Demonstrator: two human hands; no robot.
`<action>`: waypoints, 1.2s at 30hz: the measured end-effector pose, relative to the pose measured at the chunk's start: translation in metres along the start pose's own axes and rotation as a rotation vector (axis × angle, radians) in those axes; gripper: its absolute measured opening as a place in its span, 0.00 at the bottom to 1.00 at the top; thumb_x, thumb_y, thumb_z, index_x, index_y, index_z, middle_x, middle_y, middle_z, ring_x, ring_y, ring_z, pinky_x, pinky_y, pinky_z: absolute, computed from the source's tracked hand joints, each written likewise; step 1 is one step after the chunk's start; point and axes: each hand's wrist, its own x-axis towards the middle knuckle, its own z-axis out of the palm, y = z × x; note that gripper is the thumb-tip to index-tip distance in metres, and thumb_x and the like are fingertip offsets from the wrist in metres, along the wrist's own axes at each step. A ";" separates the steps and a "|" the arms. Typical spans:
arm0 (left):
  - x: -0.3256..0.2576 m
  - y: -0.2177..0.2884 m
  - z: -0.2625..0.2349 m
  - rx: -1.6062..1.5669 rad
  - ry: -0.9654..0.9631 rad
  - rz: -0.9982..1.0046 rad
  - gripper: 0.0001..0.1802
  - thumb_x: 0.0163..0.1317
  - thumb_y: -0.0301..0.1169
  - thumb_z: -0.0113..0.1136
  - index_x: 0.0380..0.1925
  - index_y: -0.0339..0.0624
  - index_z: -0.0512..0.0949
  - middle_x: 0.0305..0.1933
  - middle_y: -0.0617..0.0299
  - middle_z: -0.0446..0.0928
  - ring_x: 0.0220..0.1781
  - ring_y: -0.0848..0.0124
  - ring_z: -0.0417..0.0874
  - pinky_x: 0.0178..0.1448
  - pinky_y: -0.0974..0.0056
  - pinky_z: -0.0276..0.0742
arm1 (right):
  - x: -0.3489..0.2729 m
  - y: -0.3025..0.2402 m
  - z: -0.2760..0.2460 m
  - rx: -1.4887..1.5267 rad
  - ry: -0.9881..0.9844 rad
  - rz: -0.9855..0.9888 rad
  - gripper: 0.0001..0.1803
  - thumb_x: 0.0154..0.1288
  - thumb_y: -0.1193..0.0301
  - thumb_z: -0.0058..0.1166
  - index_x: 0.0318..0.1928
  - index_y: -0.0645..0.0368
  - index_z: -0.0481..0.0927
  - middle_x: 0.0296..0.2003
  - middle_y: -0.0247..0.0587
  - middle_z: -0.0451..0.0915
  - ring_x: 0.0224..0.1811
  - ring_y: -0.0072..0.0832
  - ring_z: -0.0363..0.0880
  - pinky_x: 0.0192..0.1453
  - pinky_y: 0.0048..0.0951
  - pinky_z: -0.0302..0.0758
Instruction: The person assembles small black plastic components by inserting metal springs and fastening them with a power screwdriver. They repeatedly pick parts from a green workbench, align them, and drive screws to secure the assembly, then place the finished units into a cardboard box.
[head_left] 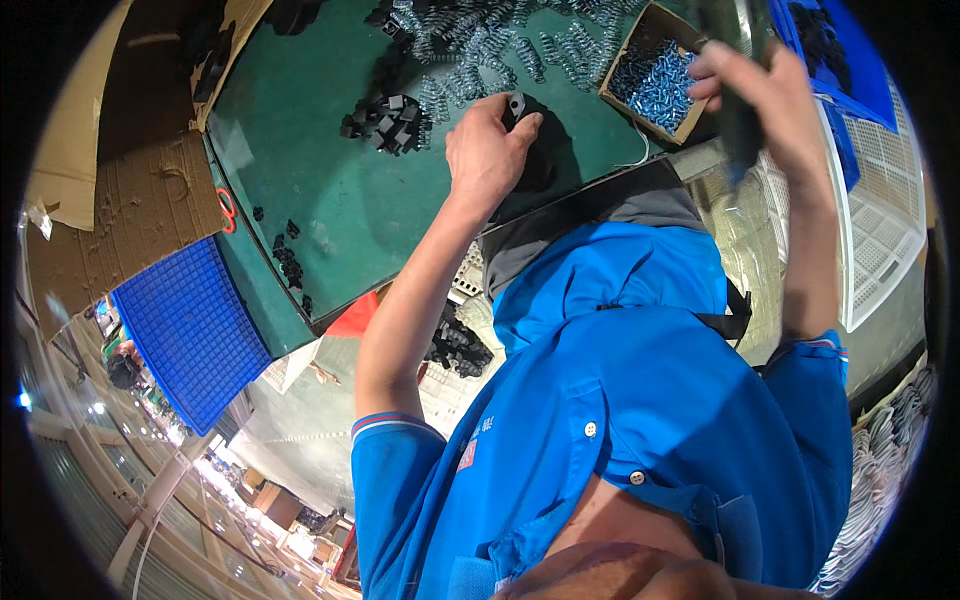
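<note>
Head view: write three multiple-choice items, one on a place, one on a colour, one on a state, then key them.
1. Where is the cardboard box of screws?
A. beside the right hand
B. on the blue crate
C. in the left hand

2. What colour is the worktop?
A. red
B. green
C. white

3. What is the left hand doing?
A. resting flat and open
B. hanging off the table
C. pinching a small black part

Key: 1 A, the box lies just left of that hand; 2 B, the mat is green; 3 C, fingertips close on the part.

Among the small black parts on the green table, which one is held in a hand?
The single black part pinched in the fingertips of the left hand. The other black parts lie loose in a pile on the green table, further to the left, and no hand touches them.
</note>
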 end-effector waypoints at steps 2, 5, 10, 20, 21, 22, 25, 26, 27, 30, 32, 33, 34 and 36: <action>0.001 0.003 0.001 -0.036 0.012 -0.021 0.18 0.57 0.43 0.66 0.37 0.38 0.82 0.31 0.49 0.82 0.38 0.50 0.84 0.44 0.51 0.75 | 0.025 0.025 -0.056 -0.334 0.067 0.052 0.25 0.67 0.52 0.58 0.49 0.62 0.81 0.35 0.40 0.84 0.34 0.23 0.83 0.40 0.24 0.78; 0.004 0.008 -0.005 -0.062 -0.037 -0.038 0.18 0.57 0.43 0.66 0.39 0.39 0.83 0.31 0.50 0.83 0.38 0.53 0.84 0.45 0.53 0.75 | 0.054 0.029 -0.052 -0.983 0.299 0.115 0.32 0.53 0.61 0.64 0.54 0.67 0.69 0.33 0.49 0.79 0.35 0.42 0.80 0.42 0.43 0.77; 0.006 0.001 -0.003 -0.136 -0.052 -0.094 0.18 0.57 0.42 0.66 0.38 0.39 0.83 0.31 0.51 0.83 0.37 0.55 0.84 0.45 0.54 0.75 | 0.063 0.067 -0.045 -1.029 0.452 -0.117 0.33 0.51 0.47 0.71 0.32 0.69 0.77 0.29 0.61 0.83 0.33 0.57 0.83 0.38 0.52 0.78; 0.004 -0.006 0.005 -0.221 -0.013 -0.088 0.17 0.57 0.41 0.66 0.38 0.39 0.83 0.34 0.50 0.84 0.39 0.55 0.86 0.45 0.54 0.77 | 0.000 0.028 0.114 -0.800 -0.146 -0.507 0.22 0.58 0.66 0.63 0.53 0.58 0.79 0.40 0.41 0.81 0.34 0.39 0.84 0.38 0.35 0.81; 0.002 0.001 0.001 -0.129 -0.015 -0.090 0.16 0.57 0.41 0.66 0.38 0.40 0.83 0.35 0.50 0.84 0.39 0.55 0.86 0.45 0.54 0.77 | 0.004 0.036 0.137 -0.881 -0.167 -0.408 0.19 0.59 0.68 0.62 0.51 0.58 0.79 0.39 0.41 0.81 0.36 0.40 0.84 0.39 0.36 0.81; 0.002 0.003 0.000 -0.122 -0.008 -0.090 0.16 0.57 0.41 0.66 0.38 0.40 0.83 0.34 0.50 0.84 0.39 0.54 0.85 0.45 0.53 0.77 | 0.008 0.043 0.153 -0.960 -0.197 -0.313 0.17 0.60 0.69 0.60 0.50 0.58 0.79 0.38 0.41 0.80 0.37 0.41 0.84 0.39 0.38 0.81; 0.001 0.002 -0.001 -0.142 0.005 -0.075 0.14 0.58 0.37 0.66 0.36 0.38 0.83 0.31 0.54 0.84 0.34 0.60 0.85 0.41 0.57 0.77 | 0.016 0.054 0.163 -0.920 -0.196 -0.315 0.15 0.61 0.73 0.55 0.49 0.57 0.80 0.38 0.42 0.80 0.37 0.41 0.83 0.39 0.38 0.81; -0.001 0.000 -0.003 -0.306 -0.012 -0.087 0.13 0.59 0.35 0.66 0.36 0.36 0.83 0.31 0.56 0.84 0.33 0.64 0.84 0.40 0.60 0.77 | 0.015 0.057 0.162 -0.817 -0.143 -0.401 0.12 0.60 0.73 0.55 0.46 0.57 0.80 0.37 0.42 0.79 0.36 0.40 0.84 0.38 0.39 0.81; -0.005 -0.002 -0.006 -0.469 -0.030 -0.096 0.12 0.61 0.34 0.65 0.36 0.35 0.83 0.30 0.58 0.84 0.32 0.68 0.83 0.38 0.62 0.76 | 0.014 0.059 0.159 -0.712 -0.090 -0.485 0.09 0.60 0.73 0.56 0.42 0.57 0.79 0.37 0.43 0.79 0.35 0.40 0.84 0.36 0.40 0.80; -0.022 0.000 -0.026 -0.904 -0.089 -0.177 0.11 0.64 0.31 0.63 0.39 0.32 0.83 0.33 0.64 0.82 0.33 0.79 0.79 0.37 0.71 0.75 | 0.007 0.054 0.154 -0.288 -0.086 -0.486 0.12 0.59 0.75 0.59 0.45 0.59 0.80 0.38 0.40 0.81 0.31 0.31 0.83 0.35 0.32 0.78; -0.036 -0.008 -0.036 -1.099 -0.211 -0.258 0.14 0.66 0.33 0.62 0.44 0.33 0.81 0.38 0.61 0.83 0.36 0.77 0.82 0.40 0.70 0.79 | -0.007 0.037 0.147 -0.007 -0.290 -0.215 0.17 0.61 0.78 0.60 0.51 0.62 0.79 0.41 0.35 0.81 0.34 0.19 0.81 0.37 0.22 0.77; -0.041 -0.012 -0.036 -1.211 -0.251 -0.266 0.15 0.66 0.33 0.62 0.46 0.33 0.80 0.40 0.60 0.83 0.37 0.75 0.83 0.41 0.69 0.80 | -0.012 0.038 0.150 0.228 -0.310 -0.170 0.18 0.60 0.80 0.64 0.52 0.65 0.79 0.39 0.30 0.80 0.35 0.13 0.77 0.38 0.16 0.75; -0.046 -0.017 -0.034 -1.322 -0.292 -0.272 0.16 0.67 0.34 0.61 0.47 0.34 0.80 0.42 0.58 0.83 0.38 0.74 0.84 0.43 0.68 0.81 | -0.016 0.036 0.152 0.296 -0.296 -0.171 0.17 0.58 0.80 0.65 0.50 0.64 0.80 0.36 0.31 0.79 0.33 0.13 0.75 0.36 0.17 0.74; -0.056 -0.029 -0.029 -1.488 -0.362 -0.279 0.19 0.68 0.36 0.61 0.52 0.33 0.77 0.45 0.53 0.83 0.42 0.68 0.86 0.50 0.64 0.84 | -0.024 0.029 0.156 0.435 -0.266 -0.172 0.15 0.56 0.80 0.66 0.45 0.61 0.82 0.29 0.31 0.77 0.29 0.14 0.73 0.33 0.19 0.71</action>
